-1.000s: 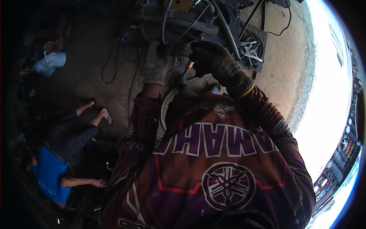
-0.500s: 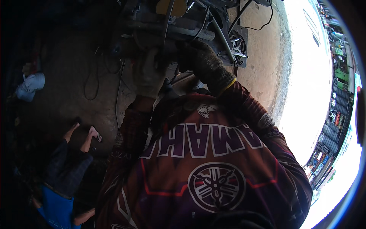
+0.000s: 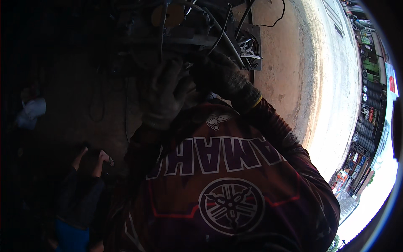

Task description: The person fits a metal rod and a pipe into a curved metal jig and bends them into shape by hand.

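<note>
The engine (image 3: 189, 38), a dark metal block strung with cables (image 3: 222, 29), sits on the dirt ground (image 3: 285, 63) at the top of view, and both gloved hands are up against its near side. The left hand (image 3: 166, 94), in a pale grey glove, lies just below the engine with fingers loosely curled together; whether it pinches anything I cannot tell. The right hand (image 3: 218, 73), in a dark knit glove, is bunched against the engine's lower right, its grip hidden. The engine looks heavy, stiff and likely greasy, best held by its solid frame, not the thin cables, which would flex. A second person's legs (image 3: 90, 161) lie well left of the engine. Compared with half a second ago, the engine and hands fill more of the view and sit further right
</note>
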`<move>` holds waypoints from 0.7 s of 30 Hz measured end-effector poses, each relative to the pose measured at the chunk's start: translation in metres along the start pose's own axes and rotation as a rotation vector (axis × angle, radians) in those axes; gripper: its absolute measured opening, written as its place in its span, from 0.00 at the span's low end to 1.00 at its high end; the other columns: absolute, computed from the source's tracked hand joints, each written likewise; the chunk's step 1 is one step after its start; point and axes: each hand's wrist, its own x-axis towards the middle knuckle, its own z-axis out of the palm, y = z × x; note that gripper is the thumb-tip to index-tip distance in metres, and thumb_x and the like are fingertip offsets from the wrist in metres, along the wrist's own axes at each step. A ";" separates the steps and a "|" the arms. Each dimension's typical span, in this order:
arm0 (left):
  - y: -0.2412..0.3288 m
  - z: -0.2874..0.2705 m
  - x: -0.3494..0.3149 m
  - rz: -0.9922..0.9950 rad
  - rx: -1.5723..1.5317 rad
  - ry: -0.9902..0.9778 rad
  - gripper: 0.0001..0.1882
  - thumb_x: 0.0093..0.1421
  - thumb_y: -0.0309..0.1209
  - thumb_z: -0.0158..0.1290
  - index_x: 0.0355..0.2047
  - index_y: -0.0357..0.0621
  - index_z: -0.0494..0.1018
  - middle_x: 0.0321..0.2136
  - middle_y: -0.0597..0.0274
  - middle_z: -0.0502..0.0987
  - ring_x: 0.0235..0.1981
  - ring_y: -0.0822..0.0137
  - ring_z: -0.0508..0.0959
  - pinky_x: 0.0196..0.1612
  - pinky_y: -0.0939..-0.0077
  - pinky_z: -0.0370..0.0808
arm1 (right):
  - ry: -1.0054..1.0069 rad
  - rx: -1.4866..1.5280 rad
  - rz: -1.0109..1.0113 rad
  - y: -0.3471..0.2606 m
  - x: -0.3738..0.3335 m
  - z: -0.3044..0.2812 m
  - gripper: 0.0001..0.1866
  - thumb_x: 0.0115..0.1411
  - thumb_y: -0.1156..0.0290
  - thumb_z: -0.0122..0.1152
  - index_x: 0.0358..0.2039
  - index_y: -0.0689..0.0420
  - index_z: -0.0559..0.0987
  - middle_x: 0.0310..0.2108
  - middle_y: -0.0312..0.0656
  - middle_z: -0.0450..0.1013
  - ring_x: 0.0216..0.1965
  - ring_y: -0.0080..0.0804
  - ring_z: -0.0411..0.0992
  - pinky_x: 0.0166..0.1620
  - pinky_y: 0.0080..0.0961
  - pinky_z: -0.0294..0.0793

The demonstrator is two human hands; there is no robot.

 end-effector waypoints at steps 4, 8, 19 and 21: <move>0.003 0.003 0.002 -0.104 -0.120 -0.176 0.20 0.58 0.41 0.61 0.49 0.50 0.76 0.41 0.56 0.77 0.39 0.55 0.79 0.39 0.60 0.75 | -0.050 0.903 0.380 -0.001 -0.002 -0.001 0.27 0.57 0.70 0.65 0.58 0.55 0.72 0.49 0.36 0.75 0.53 0.34 0.72 0.50 0.28 0.78; 0.001 0.003 0.003 -0.003 0.050 -0.274 0.18 0.58 0.40 0.60 0.49 0.53 0.77 0.37 0.60 0.79 0.35 0.57 0.80 0.38 0.61 0.75 | 0.128 -0.159 -0.204 0.005 0.000 -0.001 0.21 0.62 0.68 0.60 0.55 0.58 0.73 0.48 0.37 0.75 0.50 0.30 0.74 0.46 0.25 0.79; 0.014 -0.006 0.014 0.205 0.099 -0.138 0.15 0.54 0.35 0.65 0.41 0.48 0.79 0.29 0.60 0.80 0.26 0.59 0.78 0.33 0.61 0.74 | 0.136 0.667 0.255 -0.017 -0.005 -0.018 0.21 0.65 0.68 0.57 0.58 0.59 0.71 0.48 0.40 0.75 0.47 0.29 0.76 0.47 0.25 0.80; 0.021 -0.014 0.018 0.163 0.018 -0.165 0.15 0.54 0.33 0.64 0.41 0.46 0.79 0.30 0.58 0.81 0.27 0.59 0.79 0.33 0.62 0.75 | 0.168 0.553 0.148 -0.018 -0.006 -0.016 0.22 0.65 0.68 0.57 0.59 0.58 0.71 0.48 0.41 0.75 0.44 0.28 0.77 0.46 0.25 0.81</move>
